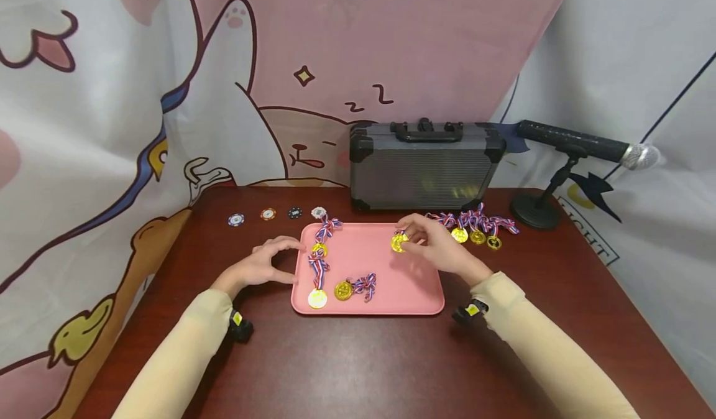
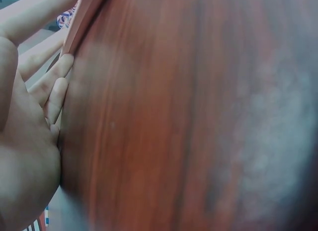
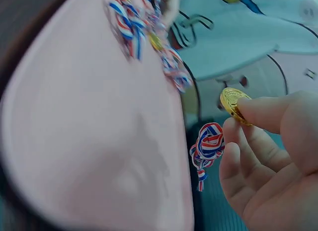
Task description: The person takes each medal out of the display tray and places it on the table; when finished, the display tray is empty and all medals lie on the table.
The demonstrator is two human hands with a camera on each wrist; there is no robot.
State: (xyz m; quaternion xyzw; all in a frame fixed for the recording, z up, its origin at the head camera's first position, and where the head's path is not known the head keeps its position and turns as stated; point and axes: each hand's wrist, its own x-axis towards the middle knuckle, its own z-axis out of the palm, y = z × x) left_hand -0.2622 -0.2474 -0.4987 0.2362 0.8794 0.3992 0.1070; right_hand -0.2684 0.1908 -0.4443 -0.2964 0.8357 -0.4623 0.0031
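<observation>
My right hand (image 1: 439, 250) pinches a gold medal (image 1: 399, 242) between thumb and fingertips, above the far right part of a pink tray (image 1: 375, 254). In the right wrist view the medal's striped ribbon (image 3: 208, 141), knotted in a bundle, hangs below the fingers. My left hand (image 1: 259, 263) rests at the tray's left edge, thumb and fingers spread apart and touching or close to the rim. Two medals with red, white and blue ribbons, a far one (image 1: 319, 249) and a near one (image 1: 317, 299), lie along the tray's left side. Another medal (image 1: 344, 290) lies near its front middle.
Behind the tray stands a dark hard case (image 1: 425, 167). Several more medals (image 1: 478, 237) lie right of the tray, before a microphone (image 1: 587, 142) on a stand (image 1: 535, 211). Several poker chips (image 1: 268, 214) line the back left of the brown table (image 1: 358, 369).
</observation>
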